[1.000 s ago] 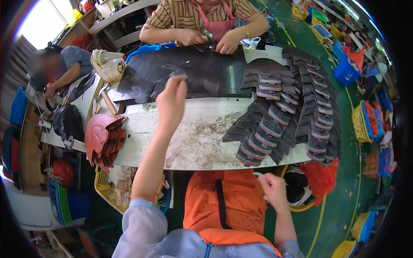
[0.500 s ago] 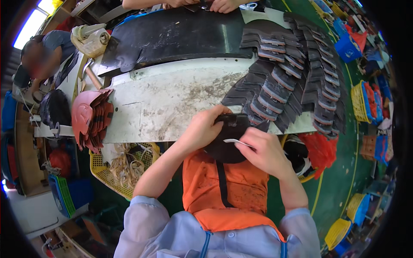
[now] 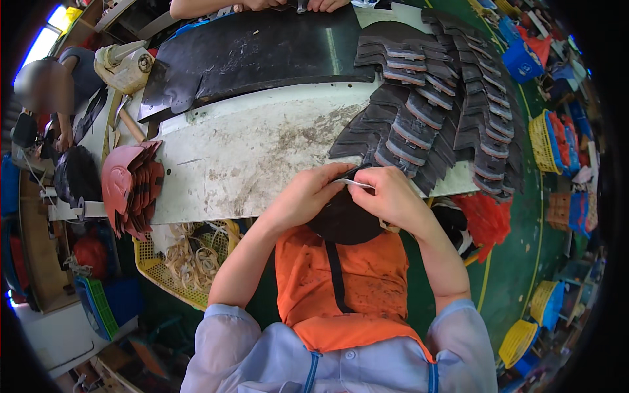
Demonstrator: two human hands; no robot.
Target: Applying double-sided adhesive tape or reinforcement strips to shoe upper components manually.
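Observation:
A dark, rounded flat piece (image 3: 344, 221) lies over my lap at the table's near edge. My left hand (image 3: 303, 200) grips its upper left edge, fingers closed with the thumb on top. Opposite it, my right hand (image 3: 388, 196) pinches a thin white strip (image 3: 360, 185) against the upper part of the piece. The fingertips of both hands nearly meet at the strip's left end. Just beyond my hands, several similar dark pieces with pale-edged bands (image 3: 419, 121) overlap in long rows on the table.
The worn white table (image 3: 249, 150) bears a black slab (image 3: 255, 56), a hammer (image 3: 133, 126) and stacked reddish-brown pieces (image 3: 128, 187). Below its edge sits a yellow basket (image 3: 157, 265) of pale strips. Another person's hands (image 3: 324, 5) work at the far side; a second person is at the left.
My right hand has moved up with the white strip, from the middle of the dark piece to its upper edge, close to my left hand. The view has shifted slightly.

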